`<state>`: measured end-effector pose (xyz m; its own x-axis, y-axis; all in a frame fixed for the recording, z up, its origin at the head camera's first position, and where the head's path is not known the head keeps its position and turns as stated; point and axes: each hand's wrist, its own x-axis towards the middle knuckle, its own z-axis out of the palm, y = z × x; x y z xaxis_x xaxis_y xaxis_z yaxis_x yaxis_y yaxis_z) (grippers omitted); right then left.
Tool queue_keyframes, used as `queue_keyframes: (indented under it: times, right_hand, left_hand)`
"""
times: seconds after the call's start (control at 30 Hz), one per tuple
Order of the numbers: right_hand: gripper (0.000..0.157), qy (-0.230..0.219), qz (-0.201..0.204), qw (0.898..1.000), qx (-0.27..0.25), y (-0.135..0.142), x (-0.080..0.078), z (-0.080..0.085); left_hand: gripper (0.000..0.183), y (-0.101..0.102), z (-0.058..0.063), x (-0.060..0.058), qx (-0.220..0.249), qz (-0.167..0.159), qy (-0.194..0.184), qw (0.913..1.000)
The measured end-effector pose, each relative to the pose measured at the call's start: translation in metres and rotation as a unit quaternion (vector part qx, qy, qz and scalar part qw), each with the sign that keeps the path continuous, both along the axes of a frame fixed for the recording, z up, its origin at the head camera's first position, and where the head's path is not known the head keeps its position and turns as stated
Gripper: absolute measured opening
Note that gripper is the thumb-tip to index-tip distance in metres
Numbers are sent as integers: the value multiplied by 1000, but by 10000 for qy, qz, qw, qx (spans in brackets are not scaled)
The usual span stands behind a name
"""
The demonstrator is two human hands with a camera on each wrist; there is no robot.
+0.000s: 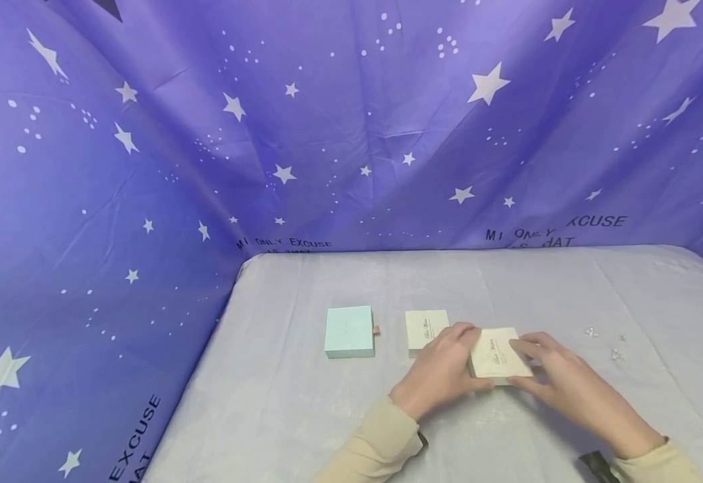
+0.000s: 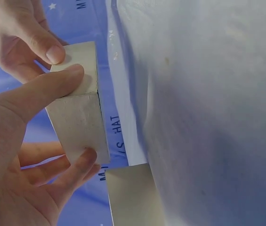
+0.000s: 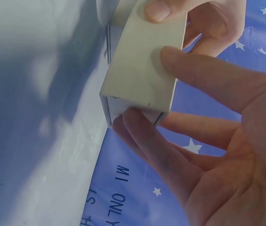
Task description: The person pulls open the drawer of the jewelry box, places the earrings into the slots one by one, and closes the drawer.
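Observation:
A small cream cardboard box (image 1: 499, 355) with dark script on its lid is held between both hands, just above the table. My left hand (image 1: 439, 372) grips its left side, with the thumb on the near face and fingers on the side in the left wrist view. On the opposite side my right hand (image 1: 563, 379) holds it, thumb on the near face. In the right wrist view, fingertips (image 3: 135, 117) press a white inner panel framed by the box's outer sleeve (image 3: 140, 66). The contents are hidden. A matching cream box (image 1: 422, 327) lies behind my left hand.
A mint-green box (image 1: 349, 332) with a small orange-brown ribbon tab (image 1: 376, 330) lies farther left. Several small shiny pieces (image 1: 616, 354) are scattered right of my right hand. Grey cloth (image 1: 267, 402) covers the table, and a purple star-printed curtain (image 1: 327, 134) hangs behind it.

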<state>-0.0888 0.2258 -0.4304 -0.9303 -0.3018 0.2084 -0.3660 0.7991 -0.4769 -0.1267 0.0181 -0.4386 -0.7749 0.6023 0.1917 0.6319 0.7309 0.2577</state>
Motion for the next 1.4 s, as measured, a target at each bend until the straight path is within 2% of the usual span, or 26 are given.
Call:
queue_keyframes:
  times: [0.13,0.27,0.43,0.87,1.0,1.2,1.4]
  right_hand:
    - [59,125,36,9999,-10,-2,0,-1]
    - [56,577,127,9982,-91,-7,-1,-4]
    - [54,831,178,9963,-116,-10,-1,-6]
    - [55,238,188,9995,-84,-19,7,1]
    - [54,302,236,9992,-92,-20,9,2]
    - [53,500,441,9977,-112,-22,12,1]
    - [54,501,472,9976,-69,-24,15,-2]
  left_hand:
    - [78,-4,-1,1,0,-15,-25,10000]
    - [79,-10,-2,3,-22,54,17,10000]
    - [80,-16,-2,5,9,110,52,9999]
    - [81,-30,0,12,256,-45,106,9996]
    - [83,-32,0,15,355,-100,87,9993]
    - [82,-38,-4,19,560,-65,-218,9982]
    - [83,-41,-9,20,540,-61,-413,9977]
